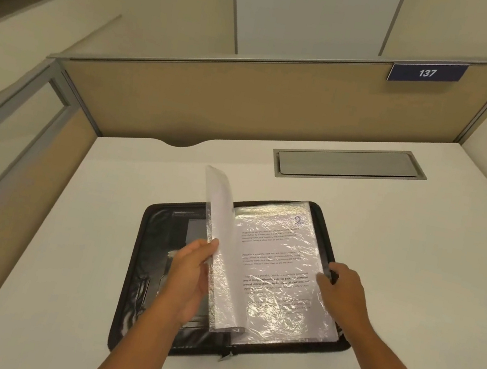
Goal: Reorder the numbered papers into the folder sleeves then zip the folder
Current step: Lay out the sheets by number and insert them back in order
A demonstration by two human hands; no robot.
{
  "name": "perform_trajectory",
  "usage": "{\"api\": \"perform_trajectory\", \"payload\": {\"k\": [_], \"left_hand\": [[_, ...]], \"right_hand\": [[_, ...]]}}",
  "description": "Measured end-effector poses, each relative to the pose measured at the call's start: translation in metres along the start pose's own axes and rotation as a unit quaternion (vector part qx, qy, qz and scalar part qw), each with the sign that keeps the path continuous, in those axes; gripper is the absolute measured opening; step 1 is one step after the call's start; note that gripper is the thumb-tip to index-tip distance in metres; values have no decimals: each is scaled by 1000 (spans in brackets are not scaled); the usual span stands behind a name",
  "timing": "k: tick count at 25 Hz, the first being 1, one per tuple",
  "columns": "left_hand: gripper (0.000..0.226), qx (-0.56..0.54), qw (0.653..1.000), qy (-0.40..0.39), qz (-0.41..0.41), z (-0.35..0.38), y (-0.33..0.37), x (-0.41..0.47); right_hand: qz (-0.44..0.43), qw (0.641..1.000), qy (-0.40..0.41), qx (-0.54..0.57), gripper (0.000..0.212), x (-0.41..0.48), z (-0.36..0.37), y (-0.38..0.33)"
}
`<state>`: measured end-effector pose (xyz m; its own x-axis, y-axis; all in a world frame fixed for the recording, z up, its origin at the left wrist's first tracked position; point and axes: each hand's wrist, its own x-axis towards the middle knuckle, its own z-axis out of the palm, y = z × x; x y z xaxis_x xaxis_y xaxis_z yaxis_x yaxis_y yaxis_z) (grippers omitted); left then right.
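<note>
One black folder (158, 234) lies open on the tabletop (61, 250), near the middle of the front edge, with its left inner cover bare. The left hand (190, 275) is over that cover, with its thumb and curled fingers gripping a raised sleeve (221, 213) by its free edge. This sleeve stands almost upright from the spine, and the sheet inside shows white. To its right a flat sleeve (278, 272) lies crinkled and shiny on the folder's right half. It holds a printed paper (269, 254) marked 2 at the far right corner. At the right rim the right hand (344, 290) has its thumb on the flat sleeve and its fingers bent over the folder's edge. Whether it grips there cannot be told. That makes two hands, one folder, two sleeves that can be told apart and one readable number. One zip pull (225, 357) hangs at the folder's front edge. Toward the tabletop's far right lies one grey hatch (348, 163).
</note>
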<state>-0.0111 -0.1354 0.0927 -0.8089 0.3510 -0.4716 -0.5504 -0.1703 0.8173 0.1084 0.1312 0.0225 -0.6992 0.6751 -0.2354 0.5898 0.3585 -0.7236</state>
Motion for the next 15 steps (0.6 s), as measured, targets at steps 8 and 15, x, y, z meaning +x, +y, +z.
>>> {"api": "perform_trajectory", "payload": {"k": [8,15], "left_hand": [[49,123,991,-47,1,67,-31,-1],[51,228,973,-31,1,45,-54,5]], "right_hand": [[-55,961,-209,173,45,-32,-6,-79],[-20,995,-88,35,17,-12,4,-16]]}}
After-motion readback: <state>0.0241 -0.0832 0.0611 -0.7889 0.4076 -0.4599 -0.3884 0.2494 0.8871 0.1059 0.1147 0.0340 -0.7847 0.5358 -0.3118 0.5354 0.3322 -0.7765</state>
